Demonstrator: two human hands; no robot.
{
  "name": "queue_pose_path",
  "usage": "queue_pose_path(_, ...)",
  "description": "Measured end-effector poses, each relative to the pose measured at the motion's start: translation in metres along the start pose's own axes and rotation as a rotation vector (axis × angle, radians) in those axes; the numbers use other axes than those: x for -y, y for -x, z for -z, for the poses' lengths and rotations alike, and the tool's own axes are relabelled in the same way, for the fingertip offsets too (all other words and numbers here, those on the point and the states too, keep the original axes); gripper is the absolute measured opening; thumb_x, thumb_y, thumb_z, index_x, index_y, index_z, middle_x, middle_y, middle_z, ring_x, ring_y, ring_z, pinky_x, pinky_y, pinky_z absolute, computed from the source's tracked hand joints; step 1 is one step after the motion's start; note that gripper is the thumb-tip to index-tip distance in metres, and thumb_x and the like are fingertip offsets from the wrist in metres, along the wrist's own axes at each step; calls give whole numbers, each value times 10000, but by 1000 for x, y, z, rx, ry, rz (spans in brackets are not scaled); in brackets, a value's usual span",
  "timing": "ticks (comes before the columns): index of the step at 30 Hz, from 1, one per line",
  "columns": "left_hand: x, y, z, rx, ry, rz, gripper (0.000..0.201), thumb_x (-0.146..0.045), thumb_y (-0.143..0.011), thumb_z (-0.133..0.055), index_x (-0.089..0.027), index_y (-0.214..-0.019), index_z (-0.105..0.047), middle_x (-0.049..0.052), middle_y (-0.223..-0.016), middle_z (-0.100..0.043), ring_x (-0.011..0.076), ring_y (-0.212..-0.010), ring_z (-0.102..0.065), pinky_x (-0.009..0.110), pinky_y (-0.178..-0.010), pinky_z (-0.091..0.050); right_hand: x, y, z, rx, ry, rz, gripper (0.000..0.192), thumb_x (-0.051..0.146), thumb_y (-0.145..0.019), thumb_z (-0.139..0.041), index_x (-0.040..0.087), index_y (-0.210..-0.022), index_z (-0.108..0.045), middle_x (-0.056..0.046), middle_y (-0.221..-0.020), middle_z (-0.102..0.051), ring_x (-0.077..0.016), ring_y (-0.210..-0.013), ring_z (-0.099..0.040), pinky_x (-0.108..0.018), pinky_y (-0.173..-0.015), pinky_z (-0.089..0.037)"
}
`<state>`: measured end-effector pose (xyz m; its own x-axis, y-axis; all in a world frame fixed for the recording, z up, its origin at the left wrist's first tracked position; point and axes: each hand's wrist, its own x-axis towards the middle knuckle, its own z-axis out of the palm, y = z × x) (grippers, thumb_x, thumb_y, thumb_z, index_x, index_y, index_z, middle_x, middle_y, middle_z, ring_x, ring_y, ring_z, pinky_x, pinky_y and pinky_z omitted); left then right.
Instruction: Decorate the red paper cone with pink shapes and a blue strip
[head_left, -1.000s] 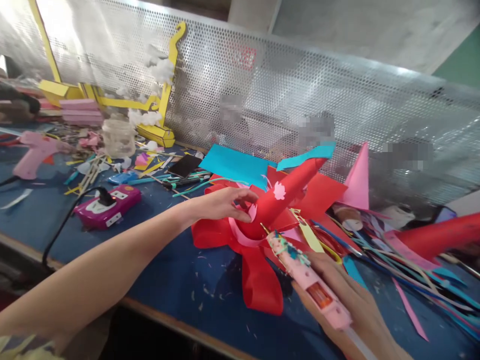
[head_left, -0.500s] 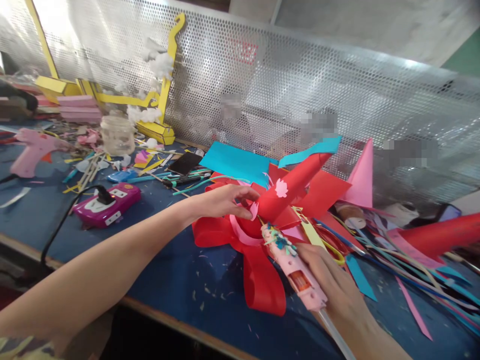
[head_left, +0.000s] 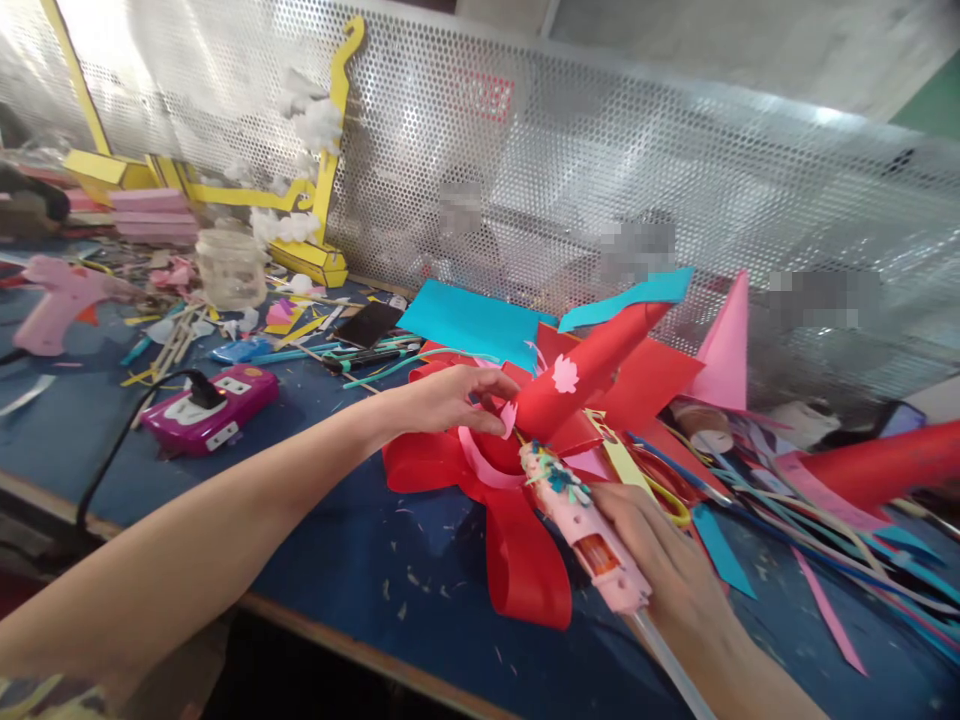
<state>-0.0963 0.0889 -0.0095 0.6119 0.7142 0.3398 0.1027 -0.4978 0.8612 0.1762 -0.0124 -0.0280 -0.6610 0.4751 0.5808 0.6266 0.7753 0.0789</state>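
At the far left we see a spare glue gun (head_left: pixel 52 305) on the desk (head_left: pixel 330 560), its cord cut off by the picture's edge. Next comes a purple power strip (head_left: pixel 214 410) with a black plug (head_left: pixel 204 392) in it. Our left hand (head_left: pixel 457 400) reaches to the middle, thumb and forefinger bent nearly together, pinching a small pink cutout (head_left: pixel 509 417) low against the red cone (head_left: pixel 577 385) (whether it is stuck there, we cannot tell). Red loops (head_left: pixel 529 560) spread around the cone's base. Our right hand (head_left: pixel 667 550) is wrapped round a pink glue gun (head_left: pixel 600 545); its grip and most of those fingers are hidden. The nozzle points close to the cutout, contact unclear. At the right edge, another red cone (head_left: pixel 892 465) is cut off.
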Motion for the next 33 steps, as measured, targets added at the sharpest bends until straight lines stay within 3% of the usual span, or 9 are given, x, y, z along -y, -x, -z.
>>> queue_pose_path(18,-3,0,-2,-7,-33,15,316,-223,-742,-723,-172,-1047,-659,63,-1076,-684,202,-978,-617,317,-847,-457,3,0,-2,-19,87,28,248,143,-938,-396,175,-1164,-493,-88,-875,-593,-233,-781,-600,-324,-623,-497)
queue_pose_path(25,-3,0,-1,1,-102,-9,339,-239,-768,-721,-159,-1086,-637,63,-1079,-674,174,-942,-611,298,-812,-466,4,0,0,-8,98,80,211,183,-972,-406,114,-1141,-511,-110,-897,-595,-234,-804,-578,-343,-663,-501)
queue_pose_path(33,-7,1,-2,-3,-192,-23,347,-264,-778,-723,-150,-1092,-630,78,-1092,-685,172,-918,-628,288,-781,-483,-4,16,15,-31,61,110,323,172,-964,-432,87,-1272,-482,-160,-1012,-599,-267,-923,-596,-377,-780,-508)
